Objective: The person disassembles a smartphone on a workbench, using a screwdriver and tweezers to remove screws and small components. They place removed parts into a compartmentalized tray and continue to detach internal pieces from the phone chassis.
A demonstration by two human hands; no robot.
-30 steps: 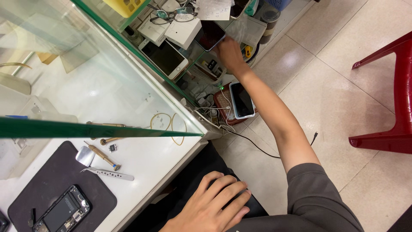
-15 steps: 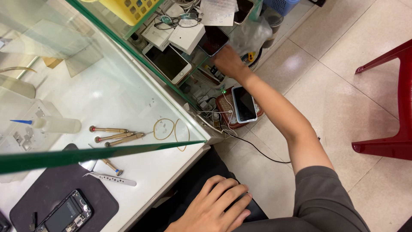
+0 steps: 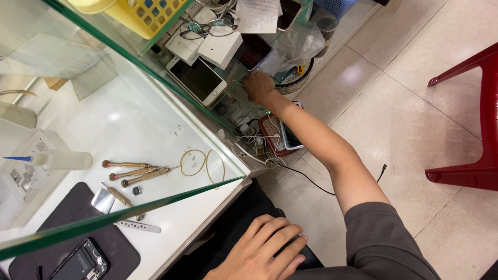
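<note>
The right hand (image 3: pixel 258 87) reaches onto the messy shelf (image 3: pixel 236 106), grip hidden, while the left hand (image 3: pixel 262 251) rests open on the lap.

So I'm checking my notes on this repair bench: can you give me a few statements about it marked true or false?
1. The right hand reaches into the cluttered shelf under the glass counter. True.
2. The left hand holds a screwdriver. False: it rests on the lap, holding nothing.
3. Three screwdrivers lie on the white worktop. True.
4. The opened phone lies on the floor. False: it lies on the dark mat.
</note>
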